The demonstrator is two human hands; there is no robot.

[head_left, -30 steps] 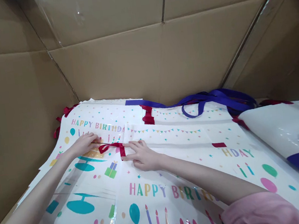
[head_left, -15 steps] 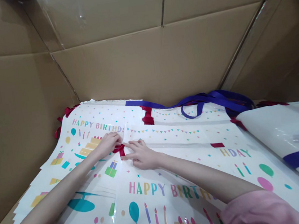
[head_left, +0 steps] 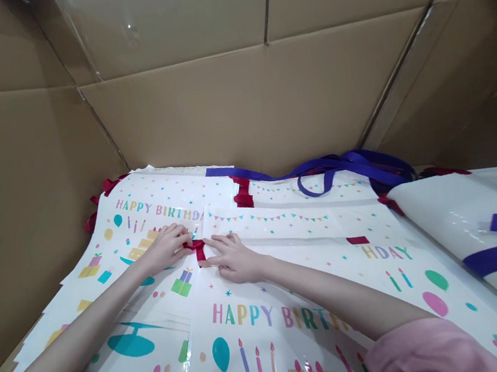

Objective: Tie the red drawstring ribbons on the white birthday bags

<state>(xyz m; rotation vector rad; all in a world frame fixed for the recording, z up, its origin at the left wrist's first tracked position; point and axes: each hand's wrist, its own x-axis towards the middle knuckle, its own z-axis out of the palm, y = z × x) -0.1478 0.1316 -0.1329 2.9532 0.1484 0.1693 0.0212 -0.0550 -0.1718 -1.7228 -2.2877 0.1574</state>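
Observation:
A dark red ribbon (head_left: 200, 253) lies at the left edge of a white "HAPPY BIRTHDAY" printed bag (head_left: 252, 288), in the middle of the view. My left hand (head_left: 168, 247) pinches the ribbon's left end between thumb and fingers. On the ribbon's right side my right hand (head_left: 234, 260) rests with its fingers spread, the fingertips touching the ribbon and the bag. Beneath, to the left, lies another printed bag (head_left: 132, 194) of the same design, part of a layered stack.
Cardboard walls (head_left: 202, 107) rise behind and at the left. A purple strap (head_left: 364, 166) lies looped along the back. At the right is a glossy white bag (head_left: 442, 210) with purple straps. More red ribbon (head_left: 243, 192) shows behind my hands.
My left hand has shifted slightly left and down, drawing the ribbon's left end outward. My right hand has stayed nearly in place. The whole view has shifted slightly.

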